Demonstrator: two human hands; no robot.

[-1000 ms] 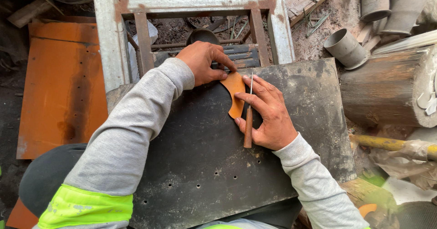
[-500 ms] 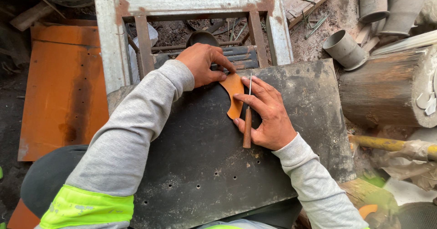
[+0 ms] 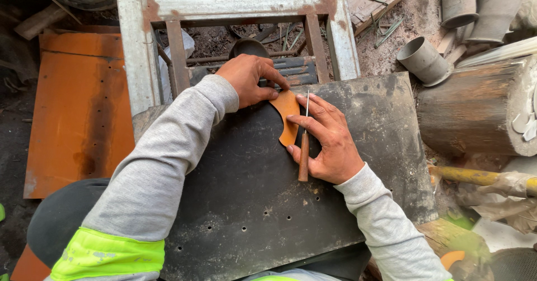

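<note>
Right hand [image 3: 330,144] grip pins knife [image 3: 304,147] — leather piece [image 3: 288,116] just left.

Matt tan leather piece [image 3: 287,116] on scuffed black rubbery sheet [image 3: 263,202]; awl [image 3: 304,147], wooden handle, thin metal blade; rusty painted metal frame [image 3: 168,12]

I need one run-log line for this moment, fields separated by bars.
left hand: presses curved orange leather piece | right hand: holds thin wooden-handled metal tool beside piece | surface: dark perforated metal sheet
</note>
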